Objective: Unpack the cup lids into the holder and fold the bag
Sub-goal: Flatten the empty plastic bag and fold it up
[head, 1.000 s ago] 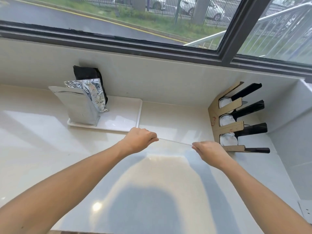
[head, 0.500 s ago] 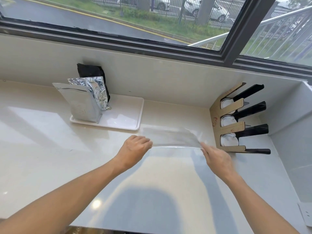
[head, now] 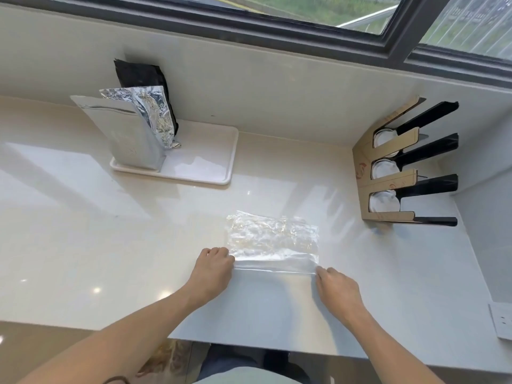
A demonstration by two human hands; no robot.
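Clear plastic bag (head: 273, 241) lies flat on the pale counter (head: 83, 231), centre-right, crinkled w/ glare on its far part, smoother band along the near edge. Looks empty.

Left hand (head: 212, 271) at the bag's near-left corner: fingers curled down, tips on/at the bag edge. Knuckles hide the thumb, so can't tell if it pinches the film or just presses it. Right hand (head: 336, 289) at the near-right corner: fingers together, bent slightly, tips touching the bag's edge; grip vs. press also unclear from this angle. Both hands apart, one per corner, bag's near edge stretched btwn them.

Right of the bag, well apart, cardboard-and-black holder (head: 388, 176) stands in the counter corner against the wall; 3 slots, each showing white cup lids (head: 383, 205).

Far left: white tray (head: 216, 162) near the back wall, holding a silver foil pouch (head: 130, 131) upright, a crumpled foil bag (head: 155, 115) leaning just behind it, and a black pouch (head: 141, 76) behind both. Dark-framed window (head: 304, 26) above the backsplash. White wall socket (head: 501, 322) at far right.
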